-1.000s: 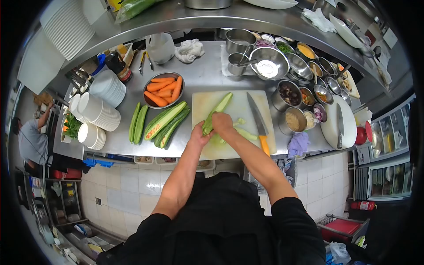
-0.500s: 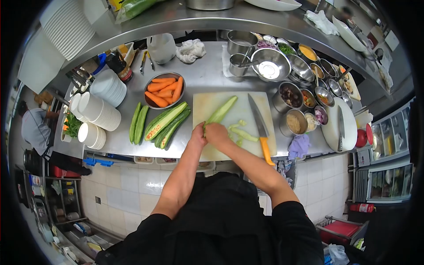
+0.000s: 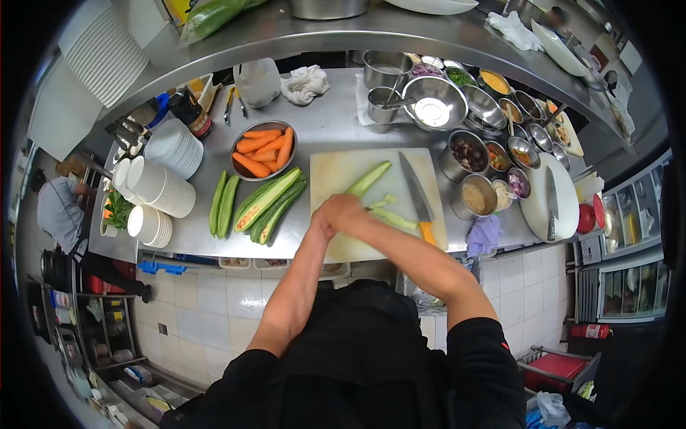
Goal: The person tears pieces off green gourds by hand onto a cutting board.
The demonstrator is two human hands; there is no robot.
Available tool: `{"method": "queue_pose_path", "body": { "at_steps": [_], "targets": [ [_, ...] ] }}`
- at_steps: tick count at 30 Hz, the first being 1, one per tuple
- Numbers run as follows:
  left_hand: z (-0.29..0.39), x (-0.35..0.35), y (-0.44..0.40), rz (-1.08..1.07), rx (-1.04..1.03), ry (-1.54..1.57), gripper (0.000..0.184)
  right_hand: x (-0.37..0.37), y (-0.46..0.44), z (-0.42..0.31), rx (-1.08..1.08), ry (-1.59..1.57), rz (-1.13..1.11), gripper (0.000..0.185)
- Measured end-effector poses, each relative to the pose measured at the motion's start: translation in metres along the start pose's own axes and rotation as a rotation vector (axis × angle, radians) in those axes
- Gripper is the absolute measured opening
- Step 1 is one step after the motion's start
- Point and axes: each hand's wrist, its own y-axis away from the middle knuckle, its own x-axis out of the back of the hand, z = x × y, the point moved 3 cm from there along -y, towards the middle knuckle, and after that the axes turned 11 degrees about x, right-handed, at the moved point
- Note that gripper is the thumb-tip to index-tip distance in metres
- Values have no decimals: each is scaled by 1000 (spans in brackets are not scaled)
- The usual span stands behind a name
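Note:
Both hands are closed together over the near end of a halved green cucumber (image 3: 371, 177) on a white cutting board (image 3: 332, 166). My left hand (image 3: 323, 220) grips the cucumber's near end from the left. My right hand (image 3: 343, 210) lies over it with curled fingers; what they hold is hidden. Pale green cucumber strips (image 3: 394, 218) and small bits lie just right of my hands. Further right, a knife (image 3: 416, 187) with an orange handle rests on the board, part of its handle covered by my right forearm.
Left of the board lie cut cucumbers (image 3: 268, 207) and a steel bowl (image 3: 234, 159) of carrots. White tubs (image 3: 161, 186) stand at far left. Steel pots (image 3: 457, 168) and bowls crowd the right. A purple cloth (image 3: 484, 236) hangs at the front edge. Another person (image 3: 61, 207) stands far left.
My right hand has shifted slightly up and left over the cucumber's near end. My right forearm now covers part of the knife handle. The view has shifted a little.

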Motion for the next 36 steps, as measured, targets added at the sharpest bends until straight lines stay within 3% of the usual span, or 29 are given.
{"method": "queue_pose_path", "body": {
  "at_steps": [3,6,9,12,19,23,26,30,32,36],
  "targets": [
    [6,-18,8,68,61,1,25,10,15,41,-61,-69,-79,21],
    [5,-24,14,108,39,-12,25,-7,9,87,-308,-90,-47,21],
    [6,-30,14,92,47,4,26,-27,14,59,-289,-46,134,14],
    [9,-27,14,71,50,42,26,-37,20,63,-456,-157,227,12],
    [8,-28,12,209,36,-27,28,-21,12,93,-339,-56,342,11],
    [5,-28,16,402,-69,-35,26,-56,-11,41,-315,-52,297,12],
    [3,-16,7,-96,91,17,26,-25,14,-2,-170,-101,173,13],
    [4,-28,17,122,39,48,26,-13,26,39,-170,-154,241,13],
    [5,-38,24,183,16,14,26,-11,15,78,-399,-155,79,15],
    [3,-34,17,94,54,-20,26,-36,2,50,-256,-85,97,15]
  ]
}}
